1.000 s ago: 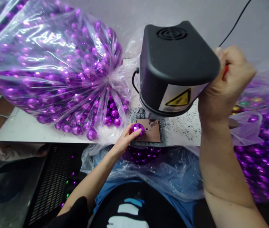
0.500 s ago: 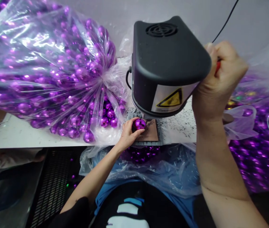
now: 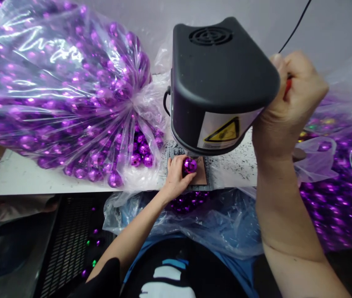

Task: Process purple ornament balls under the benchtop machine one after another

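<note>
Purple ball (image 3: pixel 190 165) sits at seven o'clock from the black machine (image 3: pixel 222 78), gripped in our left hand (image 3: pixel 175 175), seemingly to steady it, while our right hand (image 3: pixel 300 93) clenches a red handle (image 3: pixel 288 86) at three o'clock, apparently for leverage.

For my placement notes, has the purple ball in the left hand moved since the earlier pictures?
Yes. Judged against the brown plate, the purple ball has shifted right and slightly farther back.

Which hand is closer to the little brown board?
Left. The left hand is at the brown board, holding a purple ball there. The right hand is farther away, up beside the black machine, gripping something red.
</note>
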Available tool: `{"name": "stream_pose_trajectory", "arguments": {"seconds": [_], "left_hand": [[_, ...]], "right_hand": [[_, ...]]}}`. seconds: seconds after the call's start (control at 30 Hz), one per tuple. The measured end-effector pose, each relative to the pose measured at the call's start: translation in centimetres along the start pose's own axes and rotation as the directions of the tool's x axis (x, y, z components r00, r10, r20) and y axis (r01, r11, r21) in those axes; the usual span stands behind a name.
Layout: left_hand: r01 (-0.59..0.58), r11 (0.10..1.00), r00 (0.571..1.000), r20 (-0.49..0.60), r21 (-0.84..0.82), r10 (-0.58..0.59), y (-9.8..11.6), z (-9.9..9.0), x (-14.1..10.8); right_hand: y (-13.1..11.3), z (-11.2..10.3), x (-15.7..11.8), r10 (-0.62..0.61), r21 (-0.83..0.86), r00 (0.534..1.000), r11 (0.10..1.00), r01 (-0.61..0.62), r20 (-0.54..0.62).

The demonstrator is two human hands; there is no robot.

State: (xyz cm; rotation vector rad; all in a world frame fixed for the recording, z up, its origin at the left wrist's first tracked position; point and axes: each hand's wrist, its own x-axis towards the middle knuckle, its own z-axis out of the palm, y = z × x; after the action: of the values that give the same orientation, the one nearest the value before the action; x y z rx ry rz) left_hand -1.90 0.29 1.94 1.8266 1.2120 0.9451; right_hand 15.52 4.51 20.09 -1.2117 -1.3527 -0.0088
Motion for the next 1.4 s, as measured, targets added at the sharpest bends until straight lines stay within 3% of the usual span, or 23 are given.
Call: {"name": "stream_pose_trajectory", "arguments": {"seconds": [0.37,0.47,0.7,0.9,1.17,1.4], "left_hand": [[0.073,0.990,0.992,-0.093,-0.118,-0.084,0.9,0.7,-0.1],[0.103,0.984,0.983,-0.137,-0.145,-0.123,0.1,-0.1,-0.1],[0.186,0.936,0.955,-0.170,-0.299,-0.244,-1.9,-4.3,-1.0],[0.186,0.876,0.968,-0.067,-0.445,-0.240,-1.6,-3.7,-0.8],[0.126,0.971,0.989,-0.047,-0.201,-0.138,-1.4,-2.8,-0.3],[-0.057,0.989,0.997,-0.042,0.137,0.064,-1.0,-2.0,-0.1]], "right_hand": [[0.6,0.3,0.0,-0.042,0.038,0.997,0.998,0.044,-0.059],[0.7,0.3,0.0,-0.061,0.055,0.997,0.996,0.064,-0.054],[0.4,0.2,0.0,-0.071,0.019,0.997,0.997,0.072,-0.029],[0.5,0.1,0.1,-0.055,0.016,0.998,0.998,0.056,-0.021],[0.1,-0.2,0.4,-0.011,0.028,0.999,1.000,0.010,0.036],[0.2,0.0,0.4,-0.008,0.020,0.999,1.000,0.007,0.034]]}}
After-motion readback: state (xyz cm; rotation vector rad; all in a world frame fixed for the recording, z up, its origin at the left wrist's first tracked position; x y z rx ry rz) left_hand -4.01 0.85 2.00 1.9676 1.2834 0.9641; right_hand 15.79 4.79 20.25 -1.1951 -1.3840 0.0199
